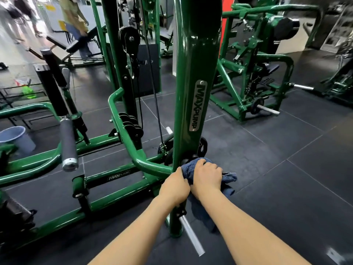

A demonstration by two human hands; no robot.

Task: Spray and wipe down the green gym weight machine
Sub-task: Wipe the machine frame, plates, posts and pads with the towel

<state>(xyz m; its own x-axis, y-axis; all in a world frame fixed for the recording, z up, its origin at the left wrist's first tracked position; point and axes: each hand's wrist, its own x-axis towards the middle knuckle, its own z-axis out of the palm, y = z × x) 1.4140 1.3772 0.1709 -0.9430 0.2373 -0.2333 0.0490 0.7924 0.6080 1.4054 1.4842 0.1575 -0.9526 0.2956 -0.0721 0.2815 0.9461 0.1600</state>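
Note:
The green weight machine has a tall upright post (191, 77) with a MAXPUMP badge, running from the top of the view down to the floor. Low on that post, a blue cloth (228, 177) is wrapped against the green metal. My right hand (207, 175) grips the cloth and presses it onto the post's right side. My left hand (174, 185) lies on the post's left side beside the cloth, fingers curled over its edge. No spray bottle is in either hand.
A chrome peg (192, 236) juts from the post's base toward me. Green frame bars (122, 194) and a padded roller (68, 142) lie left. A blue bucket (16, 138) stands far left, a green bottle (28, 91) behind it. Another green machine (254, 73) stands right; people are at the back left.

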